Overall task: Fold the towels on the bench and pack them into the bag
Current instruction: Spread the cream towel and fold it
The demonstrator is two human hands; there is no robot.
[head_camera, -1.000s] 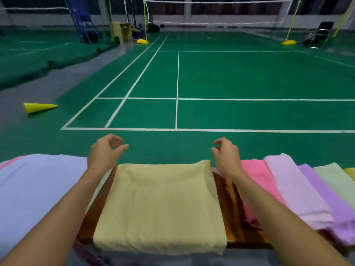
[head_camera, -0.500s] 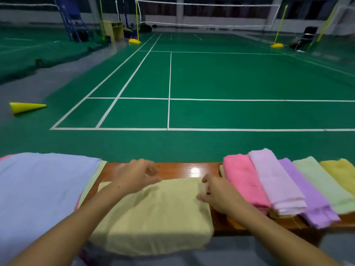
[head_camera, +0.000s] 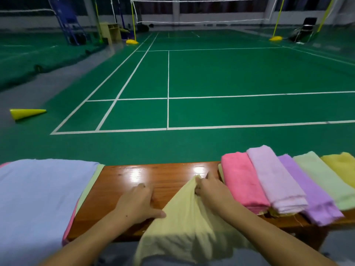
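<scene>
Bench [head_camera: 157, 175]: I see a glossy wooden top running across the lower part of the view, from 9 to 3 o'clock, with a green court [head_camera: 211, 77] beyond it.
Yellow towel [head_camera: 188, 223]: it sits at my 6 o'clock, bunched into a peak, its lower part hanging off the near edge of the bench.
Right hand [head_camera: 213, 192]: my fingers are curled and clamped on the towel's peak, which pokes up just past the fingertips at 12 o'clock of the hand; the cloth drapes down from the grip toward 7 o'clock.
Left hand [head_camera: 138, 204]: it lies on the bench at 9 o'clock of the towel, fingers fairly straight and close together; the thumb reaches toward 3 o'clock and touches the towel's left edge. I cannot tell whether the fingertips press the wood or only rest there.
Blue towel [head_camera: 38, 204]: spread flat at my 8 o'clock, over the bench's left end, with a pale green edge [head_camera: 90, 185] and a pink edge [head_camera: 70, 223] showing from under it.
Stack [head_camera: 278, 185]: folded towels lie side by side at my 3 o'clock, just right of my right hand, in order pink, lilac, purple, pale green, yellow.
Cone [head_camera: 26, 113]: a yellow cone lies on its side on the floor at my 10 o'clock, well apart from the bench.
Net [head_camera: 203, 10]: strung across the far court at 12 o'clock.
</scene>
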